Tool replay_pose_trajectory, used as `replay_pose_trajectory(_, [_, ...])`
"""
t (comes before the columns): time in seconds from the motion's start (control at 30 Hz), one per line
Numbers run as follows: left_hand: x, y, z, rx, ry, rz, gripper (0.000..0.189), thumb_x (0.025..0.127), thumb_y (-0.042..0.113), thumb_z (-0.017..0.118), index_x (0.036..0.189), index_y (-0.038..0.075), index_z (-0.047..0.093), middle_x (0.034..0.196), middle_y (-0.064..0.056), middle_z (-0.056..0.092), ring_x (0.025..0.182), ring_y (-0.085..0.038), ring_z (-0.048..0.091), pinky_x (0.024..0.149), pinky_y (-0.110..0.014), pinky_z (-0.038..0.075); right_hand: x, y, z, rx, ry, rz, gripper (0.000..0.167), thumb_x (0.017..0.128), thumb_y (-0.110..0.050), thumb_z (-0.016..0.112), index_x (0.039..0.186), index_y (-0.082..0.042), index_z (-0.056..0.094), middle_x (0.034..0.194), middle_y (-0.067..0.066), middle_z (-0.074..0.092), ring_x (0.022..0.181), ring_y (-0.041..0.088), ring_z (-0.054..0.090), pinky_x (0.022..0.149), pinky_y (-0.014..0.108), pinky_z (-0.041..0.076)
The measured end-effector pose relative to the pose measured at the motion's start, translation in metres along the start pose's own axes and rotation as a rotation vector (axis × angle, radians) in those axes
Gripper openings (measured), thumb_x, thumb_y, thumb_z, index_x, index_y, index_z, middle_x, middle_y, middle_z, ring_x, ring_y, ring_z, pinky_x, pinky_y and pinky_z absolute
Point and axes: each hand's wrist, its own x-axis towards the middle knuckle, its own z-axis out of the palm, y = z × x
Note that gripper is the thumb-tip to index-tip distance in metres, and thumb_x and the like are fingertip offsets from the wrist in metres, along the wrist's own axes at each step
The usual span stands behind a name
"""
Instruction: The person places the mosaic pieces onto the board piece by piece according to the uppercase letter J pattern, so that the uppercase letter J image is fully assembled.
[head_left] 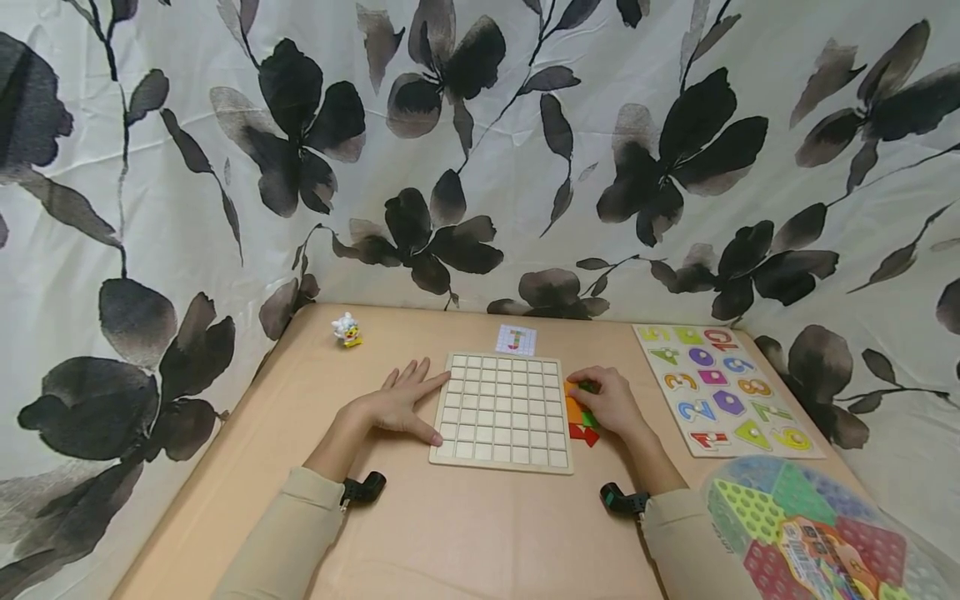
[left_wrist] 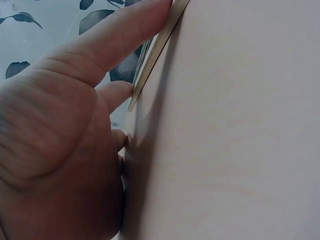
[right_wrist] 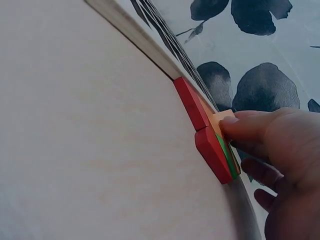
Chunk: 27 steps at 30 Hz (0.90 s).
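Observation:
A pale wooden board with a grid of square cells lies flat on the table. My left hand is spread at its left side, thumb and index fingertip right at the edge; the left wrist view shows the thumb against the board's side. Along the right edge, small flat blocks lie close together: orange, green and red. My right hand bends over them, thumb and forefinger pinching an orange block. Two red blocks face the right wrist camera.
A small card with a coloured J pattern lies behind the board. At the back left stands a little white and yellow toy figure. To the right are a number and shape board and a colourful clear-lidded box. A floral curtain hangs behind.

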Motion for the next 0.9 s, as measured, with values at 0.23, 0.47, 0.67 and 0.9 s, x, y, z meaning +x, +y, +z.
replay_pose_trajectory(0.23, [0.0,0.0,0.0,0.013,-0.002,-0.002,0.122,0.072,0.065,0.086,0.168,0.026,0.021,0.174,-0.023,-0.008,0.161,-0.041,-0.013,0.128,-0.062,-0.01,0.002,-0.008,-0.004,0.036,0.038,-0.012,0.015,0.097,-0.011,0.074,0.111,-0.008,0.078,0.107,0.009,0.071,0.096,0.025,0.059,0.077,0.024,0.053])
replay_pose_trajectory(0.47, [0.0,0.0,-0.001,0.017,-0.003,0.001,0.121,0.073,0.065,0.085,0.168,0.027,0.02,0.174,-0.023,-0.009,0.161,-0.041,-0.013,0.128,-0.062,-0.01,0.005,-0.023,-0.007,0.111,0.048,-0.085,0.019,0.097,-0.01,0.073,0.116,-0.005,0.076,0.105,0.01,0.074,0.087,0.024,0.061,0.074,0.019,0.053])
replay_pose_trajectory(0.67, [0.0,-0.001,0.0,0.012,-0.002,0.006,0.122,0.073,0.065,0.085,0.168,0.025,0.02,0.173,-0.023,-0.009,0.161,-0.042,-0.013,0.127,-0.064,-0.009,0.008,-0.039,-0.002,0.183,0.041,-0.111,0.027,0.098,-0.01,0.073,0.125,-0.008,0.075,0.108,0.012,0.071,0.087,0.03,0.065,0.07,0.02,0.055])
replay_pose_trajectory(0.9, [0.001,-0.002,0.001,0.015,-0.002,0.005,0.122,0.073,0.066,0.084,0.168,0.027,0.02,0.174,-0.022,-0.009,0.161,-0.041,-0.013,0.128,-0.063,-0.008,0.01,-0.054,0.004,0.237,0.032,-0.094,0.029,0.098,-0.008,0.072,0.126,-0.01,0.075,0.108,0.014,0.069,0.088,0.03,0.073,0.071,0.019,0.059])
